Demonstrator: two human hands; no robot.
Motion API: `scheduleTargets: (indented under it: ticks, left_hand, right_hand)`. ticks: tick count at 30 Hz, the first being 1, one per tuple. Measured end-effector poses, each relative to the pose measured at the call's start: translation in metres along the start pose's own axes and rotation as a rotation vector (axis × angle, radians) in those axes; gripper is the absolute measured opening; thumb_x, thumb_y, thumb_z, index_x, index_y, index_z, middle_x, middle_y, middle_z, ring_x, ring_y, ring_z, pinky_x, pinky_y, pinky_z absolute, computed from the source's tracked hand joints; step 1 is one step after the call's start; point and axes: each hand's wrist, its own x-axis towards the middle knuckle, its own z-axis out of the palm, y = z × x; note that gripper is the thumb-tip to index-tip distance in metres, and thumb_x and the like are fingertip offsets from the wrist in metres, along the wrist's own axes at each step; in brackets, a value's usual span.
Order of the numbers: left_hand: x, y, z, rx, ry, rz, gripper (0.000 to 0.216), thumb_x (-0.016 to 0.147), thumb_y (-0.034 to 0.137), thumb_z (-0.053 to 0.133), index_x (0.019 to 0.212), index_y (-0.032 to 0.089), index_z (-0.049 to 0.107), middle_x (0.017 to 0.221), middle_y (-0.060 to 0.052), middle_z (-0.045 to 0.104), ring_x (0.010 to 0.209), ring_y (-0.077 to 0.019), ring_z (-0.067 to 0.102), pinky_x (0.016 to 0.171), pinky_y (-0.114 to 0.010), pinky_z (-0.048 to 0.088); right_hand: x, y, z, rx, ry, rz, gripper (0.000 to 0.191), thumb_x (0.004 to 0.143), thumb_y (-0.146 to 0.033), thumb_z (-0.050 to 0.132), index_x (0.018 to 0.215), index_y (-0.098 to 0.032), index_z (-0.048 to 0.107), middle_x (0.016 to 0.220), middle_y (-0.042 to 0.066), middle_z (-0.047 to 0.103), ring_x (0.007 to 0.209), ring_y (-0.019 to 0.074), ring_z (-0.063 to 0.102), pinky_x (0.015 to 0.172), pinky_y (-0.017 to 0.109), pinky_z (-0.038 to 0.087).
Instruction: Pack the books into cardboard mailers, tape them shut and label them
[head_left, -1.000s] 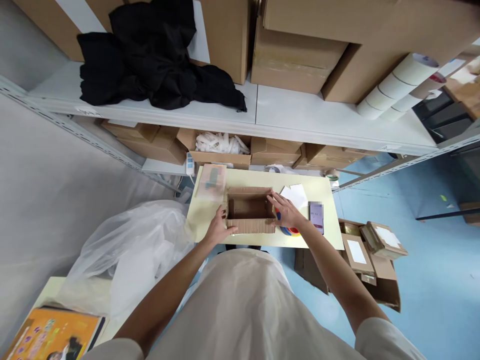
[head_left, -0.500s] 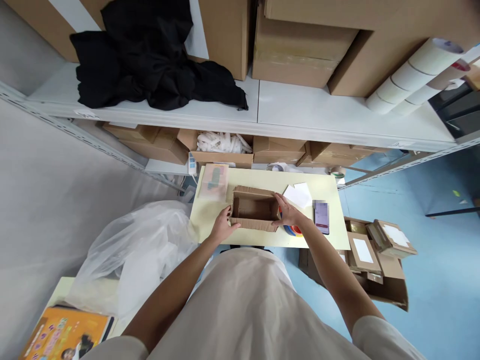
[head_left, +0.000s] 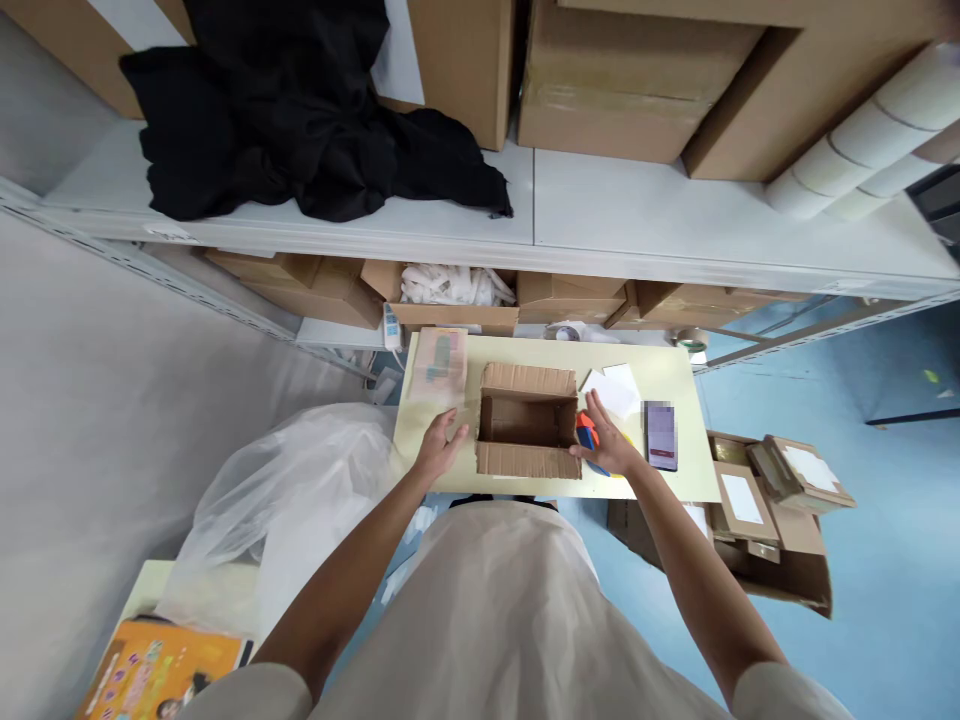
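A small open cardboard box [head_left: 529, 461] stands on the pale yellow table [head_left: 442, 478], its long flaps spread to the front and back and nothing visible inside. My left hand [head_left: 441, 445] hovers at the box's left side, fingers apart and off the cardboard. At the right side is my right hand [head_left: 604, 445], its fingers spread; the thumb is near the box's front right corner, and I cannot tell if it touches. Partly under that hand lies a blue and orange tape dispenser [head_left: 586, 432]. White paper sheets [head_left: 613, 390] and a phone [head_left: 661, 436] lie farther right.
A pinkish printed packet [head_left: 438, 365] is at the table's back left. Behind stands a shelf [head_left: 600, 215] with cartons and black cloth [head_left: 315, 150]. A clear plastic bag [head_left: 300, 490] bulges at the left. On the floor at right, a carton [head_left: 814, 575] holds smaller boxes.
Both hands have let go of the box and moved apart from its ends. Its long flaps now lie wider open. The whole view has shifted slightly.
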Motion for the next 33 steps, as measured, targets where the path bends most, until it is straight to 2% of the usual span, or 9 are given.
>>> scheduleTargets:
  ticks: [3, 6, 10, 13, 17, 20, 22, 29, 33]
  left_hand:
    - [0.037, -0.008, -0.02, 0.178, 0.161, -0.147, 0.051, 0.08, 0.041, 0.056, 0.121, 0.013, 0.051, 0.125, -0.019, 0.054, 0.12, -0.0304, 0.05, 0.103, -0.043, 0.037]
    - [0.079, -0.013, -0.031, 0.25, 0.232, -0.316, 0.064, 0.075, 0.038, 0.062, 0.128, 0.007, 0.043, 0.13, -0.025, 0.046, 0.127, -0.0371, 0.041, 0.104, -0.048, 0.033]
    - [0.12, -0.019, -0.022, 0.234, 0.247, -0.55, 0.077, 0.068, 0.036, 0.069, 0.129, 0.003, 0.035, 0.134, -0.032, 0.037, 0.129, -0.0443, 0.033, 0.098, -0.054, 0.035]
    - [0.137, -0.027, -0.014, 0.245, 0.213, -0.598, 0.079, 0.061, 0.03, 0.073, 0.125, 0.003, 0.036, 0.134, -0.034, 0.034, 0.13, -0.0455, 0.031, 0.095, -0.055, 0.037]
    - [0.15, -0.04, -0.02, 0.228, 0.145, -0.586, 0.084, 0.05, 0.025, 0.08, 0.121, 0.007, 0.038, 0.13, -0.03, 0.043, 0.127, -0.0409, 0.039, 0.091, -0.048, 0.043]
    - [0.15, -0.047, -0.029, 0.168, 0.089, -0.543, 0.065, 0.054, 0.024, 0.077, 0.111, 0.012, 0.048, 0.116, -0.021, 0.058, 0.109, -0.0353, 0.057, 0.079, -0.041, 0.049]
    - [0.145, -0.048, -0.031, 0.125, 0.076, -0.497, 0.051, 0.059, 0.024, 0.072, 0.105, 0.014, 0.052, 0.106, -0.016, 0.063, 0.099, -0.0317, 0.062, 0.075, -0.039, 0.05]
    - [0.125, -0.039, -0.026, -0.022, 0.115, -0.324, 0.05, 0.066, 0.012, 0.059, 0.115, 0.017, 0.05, 0.106, -0.008, 0.065, 0.095, -0.0203, 0.064, 0.082, -0.03, 0.051]
    - [0.106, -0.034, -0.057, -0.065, 0.169, -0.227, 0.05, 0.065, 0.011, 0.058, 0.114, 0.016, 0.052, 0.105, -0.008, 0.066, 0.095, -0.0204, 0.063, 0.084, -0.03, 0.05]
  right_hand:
    - [-0.022, -0.008, 0.021, 0.127, 0.133, 0.119, 0.086, 0.084, -0.051, 0.054, 0.149, -0.028, 0.002, 0.153, 0.015, 0.02, 0.12, 0.0291, 0.053, 0.093, 0.048, 0.048]
    - [-0.037, -0.024, 0.043, 0.131, 0.181, 0.212, 0.076, 0.087, -0.051, 0.047, 0.149, -0.027, 0.009, 0.146, 0.014, 0.036, 0.12, 0.0286, 0.052, 0.095, 0.049, 0.047]
    - [-0.041, -0.04, 0.063, 0.019, 0.256, 0.247, 0.074, 0.087, -0.049, 0.046, 0.148, -0.023, 0.014, 0.146, 0.014, 0.035, 0.133, 0.0303, 0.038, 0.103, 0.054, 0.038]
    - [-0.04, -0.044, 0.07, -0.016, 0.304, 0.266, 0.073, 0.087, -0.047, 0.046, 0.147, -0.019, 0.016, 0.148, 0.015, 0.033, 0.135, 0.03, 0.034, 0.106, 0.053, 0.035]
    - [-0.04, -0.046, 0.075, -0.022, 0.325, 0.299, 0.071, 0.087, -0.047, 0.047, 0.146, -0.017, 0.02, 0.144, 0.016, 0.038, 0.133, 0.0301, 0.037, 0.106, 0.054, 0.035]
    - [-0.04, -0.047, 0.075, -0.021, 0.325, 0.308, 0.07, 0.087, -0.046, 0.047, 0.146, -0.018, 0.021, 0.144, 0.016, 0.038, 0.132, 0.0307, 0.037, 0.105, 0.055, 0.035]
    - [-0.04, -0.048, 0.075, -0.021, 0.322, 0.305, 0.069, 0.087, -0.045, 0.047, 0.145, -0.018, 0.021, 0.144, 0.016, 0.038, 0.132, 0.0309, 0.038, 0.105, 0.055, 0.035]
    - [-0.037, -0.043, 0.074, -0.033, 0.313, 0.26, 0.07, 0.087, -0.045, 0.047, 0.145, -0.016, 0.022, 0.139, 0.017, 0.042, 0.129, 0.031, 0.041, 0.105, 0.053, 0.036]
    - [-0.034, -0.039, 0.071, -0.014, 0.289, 0.23, 0.07, 0.086, -0.044, 0.048, 0.144, -0.016, 0.022, 0.137, 0.017, 0.044, 0.127, 0.032, 0.042, 0.103, 0.053, 0.037]
